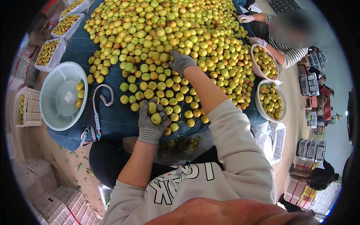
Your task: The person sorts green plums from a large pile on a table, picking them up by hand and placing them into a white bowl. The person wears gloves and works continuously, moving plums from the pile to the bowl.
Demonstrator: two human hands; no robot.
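Observation:
A wide heap of yellow-green jujubes [161,33], some with brown-red patches, covers a table spread with dark blue cloth [108,120]. My left hand [150,127], in a grey striped knit glove, is turned palm up at the near edge of the heap. Its fingers curl around a couple of jujubes [156,119]. Farther in, my right hand [182,62], gloved alike, reaches over the middle of the heap. Its fingers point left and stand apart, touching or just above the fruit, with nothing visibly gripped.
A pale blue plastic basin [63,97] with a few jujubes sits at the left, beside a braided rope [98,112]. Two filled baskets, pink [258,69] and white [259,103], stand at the right edge. A co-worker in striped sleeves [294,56] works there. Lined crates [48,54] hold fruit at far left.

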